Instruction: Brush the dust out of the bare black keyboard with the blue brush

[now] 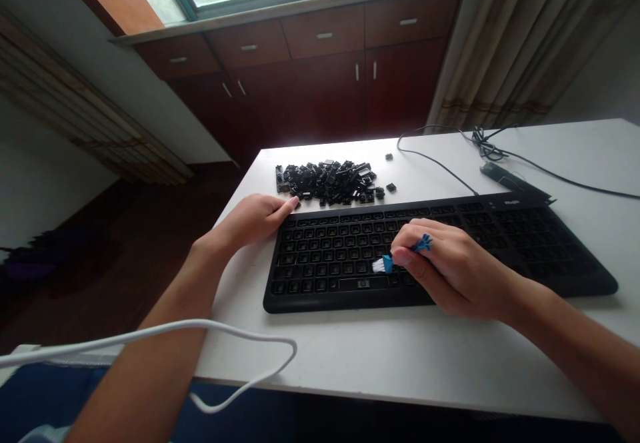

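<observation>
A black keyboard (345, 243) with its keycaps off lies on the white table, showing rows of bare key sockets. My right hand (450, 263) is closed around a small blue brush (388, 263). The brush's white bristles point left, over the lower middle rows of the keyboard. At the keyboard's far left corner, my left hand (257, 220) holds the edge, thumb toward the back; its other fingers are partly hidden. Just behind the keyboard sits a heap of loose black keycaps (330, 180), close to my left thumb.
A few stray keycaps (391, 187) lie right of the heap. The keyboard's black cable (440, 163) runs to a coil at the back right, near a dark flat strip (515, 182). A white cable (240, 332) loops across the near left. Wooden cabinets (320, 90) stand beyond the table.
</observation>
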`<state>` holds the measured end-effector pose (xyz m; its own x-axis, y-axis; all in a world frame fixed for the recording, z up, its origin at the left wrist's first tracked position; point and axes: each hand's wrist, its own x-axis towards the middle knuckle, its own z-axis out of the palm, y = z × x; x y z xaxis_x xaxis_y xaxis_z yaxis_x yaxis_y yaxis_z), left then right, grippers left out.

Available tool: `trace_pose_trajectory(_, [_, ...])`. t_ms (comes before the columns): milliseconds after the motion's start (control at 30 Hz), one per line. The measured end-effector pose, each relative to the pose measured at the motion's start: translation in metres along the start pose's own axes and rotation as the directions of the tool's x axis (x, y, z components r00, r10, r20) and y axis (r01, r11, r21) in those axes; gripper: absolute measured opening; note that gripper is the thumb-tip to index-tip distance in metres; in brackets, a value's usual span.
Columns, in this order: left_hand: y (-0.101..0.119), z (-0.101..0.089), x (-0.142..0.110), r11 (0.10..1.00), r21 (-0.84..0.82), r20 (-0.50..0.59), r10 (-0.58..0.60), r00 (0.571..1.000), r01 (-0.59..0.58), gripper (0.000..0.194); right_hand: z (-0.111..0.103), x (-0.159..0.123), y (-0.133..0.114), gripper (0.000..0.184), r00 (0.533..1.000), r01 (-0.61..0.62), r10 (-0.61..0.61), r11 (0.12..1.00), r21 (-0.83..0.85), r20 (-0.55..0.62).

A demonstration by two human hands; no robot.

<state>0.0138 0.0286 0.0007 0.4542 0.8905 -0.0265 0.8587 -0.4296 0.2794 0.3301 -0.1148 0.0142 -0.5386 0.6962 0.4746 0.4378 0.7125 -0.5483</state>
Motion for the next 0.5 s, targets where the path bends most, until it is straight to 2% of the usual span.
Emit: trace_pose_trajectory(500, [0.0019, -0.0013, 0.0004, 0.999, 0.041, 0.011, -0.017, 1.0, 0.016, 0.06, 0.0031, -0.0003, -0.0012, 0.004, 0.999, 0.015, -0.015, 1.0, -0.012, -0.031])
